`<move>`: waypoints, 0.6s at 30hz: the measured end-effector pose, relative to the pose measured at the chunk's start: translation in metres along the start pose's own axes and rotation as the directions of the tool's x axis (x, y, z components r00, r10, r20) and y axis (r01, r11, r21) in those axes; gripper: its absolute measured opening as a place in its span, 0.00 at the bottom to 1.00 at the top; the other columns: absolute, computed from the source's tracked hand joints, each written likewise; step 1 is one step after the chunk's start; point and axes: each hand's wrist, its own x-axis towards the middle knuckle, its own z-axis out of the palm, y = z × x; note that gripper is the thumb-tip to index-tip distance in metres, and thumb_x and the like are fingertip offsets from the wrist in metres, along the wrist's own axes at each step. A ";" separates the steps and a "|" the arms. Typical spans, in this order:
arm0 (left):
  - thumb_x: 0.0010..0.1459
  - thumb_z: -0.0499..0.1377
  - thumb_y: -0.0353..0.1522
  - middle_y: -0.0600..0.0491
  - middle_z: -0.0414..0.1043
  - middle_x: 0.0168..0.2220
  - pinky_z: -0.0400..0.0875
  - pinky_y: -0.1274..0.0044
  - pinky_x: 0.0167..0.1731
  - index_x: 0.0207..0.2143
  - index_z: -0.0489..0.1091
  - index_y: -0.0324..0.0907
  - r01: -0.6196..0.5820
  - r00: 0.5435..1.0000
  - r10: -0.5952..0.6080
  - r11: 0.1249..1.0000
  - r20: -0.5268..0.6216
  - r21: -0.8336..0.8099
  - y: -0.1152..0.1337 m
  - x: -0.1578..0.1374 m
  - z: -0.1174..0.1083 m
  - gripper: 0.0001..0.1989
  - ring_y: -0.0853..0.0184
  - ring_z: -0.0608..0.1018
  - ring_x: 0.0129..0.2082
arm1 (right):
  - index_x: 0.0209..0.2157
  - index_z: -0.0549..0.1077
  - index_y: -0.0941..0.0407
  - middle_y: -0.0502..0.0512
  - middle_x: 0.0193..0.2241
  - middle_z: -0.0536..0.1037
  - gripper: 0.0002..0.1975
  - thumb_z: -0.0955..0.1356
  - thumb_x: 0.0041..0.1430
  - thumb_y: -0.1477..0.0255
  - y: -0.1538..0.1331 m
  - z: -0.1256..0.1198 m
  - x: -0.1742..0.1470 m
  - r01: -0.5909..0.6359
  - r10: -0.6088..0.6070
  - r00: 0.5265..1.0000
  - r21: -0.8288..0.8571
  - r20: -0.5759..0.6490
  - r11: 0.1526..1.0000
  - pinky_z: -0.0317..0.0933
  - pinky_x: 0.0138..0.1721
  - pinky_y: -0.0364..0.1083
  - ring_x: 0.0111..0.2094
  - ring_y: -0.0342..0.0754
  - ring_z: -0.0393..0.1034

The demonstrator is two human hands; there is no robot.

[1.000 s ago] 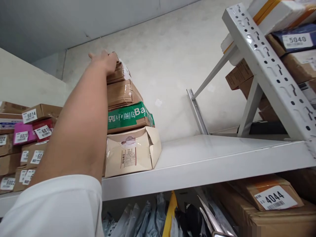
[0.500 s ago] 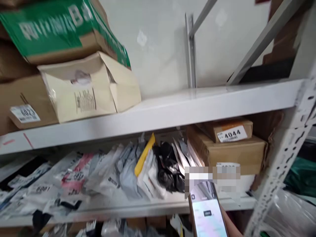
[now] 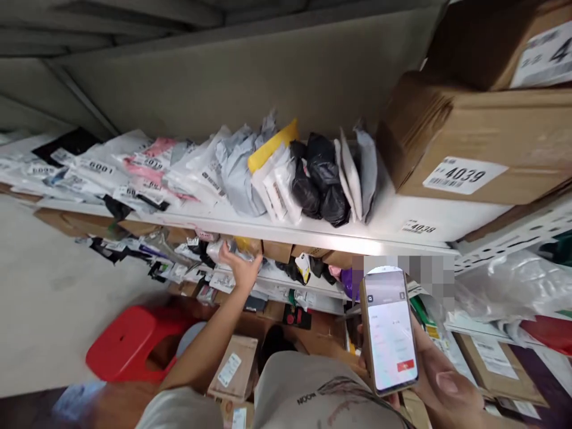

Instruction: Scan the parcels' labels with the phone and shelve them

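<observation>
My right hand is wrapped round a smartphone, its lit screen facing up with a red button near the bottom. My left hand reaches out over the lower shelf, thumb and fingers apart. It is nearest a yellow package and a clear-wrapped package; whether it touches them I cannot tell. On the shelf above stand a yellow mailer, black plastic parcels, grey bags and white bags in a row.
A cardboard box labelled 4039 sits at the upper right, another box on top. A red stool stands lower left. A taped carton lies close to my body. Clear plastic wrap bulges on the right.
My view has tilted down from the upper shelf to the lower ones. My left hand has come into view. The smartphone stays in my right hand, its screen content changed.
</observation>
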 end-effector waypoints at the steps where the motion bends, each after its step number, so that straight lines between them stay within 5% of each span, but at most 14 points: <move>1: 0.40 0.67 0.32 0.32 0.45 0.61 0.49 0.57 0.62 0.63 0.39 0.34 0.059 0.998 -0.057 0.997 0.034 -0.044 -0.007 0.001 0.010 0.53 0.49 0.54 0.63 | 0.66 0.47 0.38 0.58 0.39 0.79 0.47 0.72 0.47 0.59 0.007 -0.002 -0.004 -0.015 0.015 1.000 -0.009 -0.023 1.000 0.70 0.22 0.51 0.30 0.57 0.76; 4: 0.37 0.68 0.31 0.34 0.49 0.61 0.49 0.60 0.63 0.62 0.42 0.34 0.164 0.981 -0.151 0.981 0.122 -0.105 -0.022 0.007 0.030 0.53 0.49 0.56 0.62 | 0.67 0.45 0.41 0.63 0.46 0.76 0.49 0.71 0.47 0.58 0.028 -0.009 -0.012 -0.077 0.073 0.995 -0.051 -0.074 0.996 0.69 0.22 0.52 0.30 0.58 0.76; 8: 0.30 0.71 0.33 0.41 0.59 0.52 0.55 0.61 0.59 0.54 0.55 0.36 0.284 0.957 -0.281 0.958 0.066 -0.036 -0.026 0.006 0.035 0.47 0.49 0.63 0.55 | 0.66 0.48 0.41 0.62 0.46 0.77 0.46 0.69 0.48 0.55 0.063 -0.015 0.003 -0.197 0.172 0.968 -0.128 -0.182 0.972 0.69 0.21 0.53 0.34 0.62 0.77; 13: 0.31 0.69 0.30 0.46 0.58 0.49 0.56 0.62 0.57 0.52 0.55 0.42 0.225 0.966 -0.243 0.959 -0.088 -0.171 -0.017 -0.001 0.025 0.44 0.53 0.64 0.53 | 0.65 0.49 0.41 0.60 0.46 0.77 0.46 0.71 0.45 0.67 0.121 -0.017 0.078 -0.322 0.300 0.943 -0.165 -0.143 0.932 0.70 0.21 0.51 0.32 0.58 0.77; 18: 0.33 0.69 0.30 0.45 0.57 0.50 0.55 0.61 0.58 0.52 0.55 0.43 0.174 0.969 -0.218 0.936 -0.117 -0.308 -0.018 -0.013 0.007 0.42 0.54 0.63 0.54 | 0.64 0.52 0.42 0.58 0.55 0.72 0.41 0.68 0.47 0.70 0.164 -0.010 0.155 -0.269 0.257 0.963 -0.235 -0.079 0.934 0.71 0.23 0.49 0.38 0.57 0.76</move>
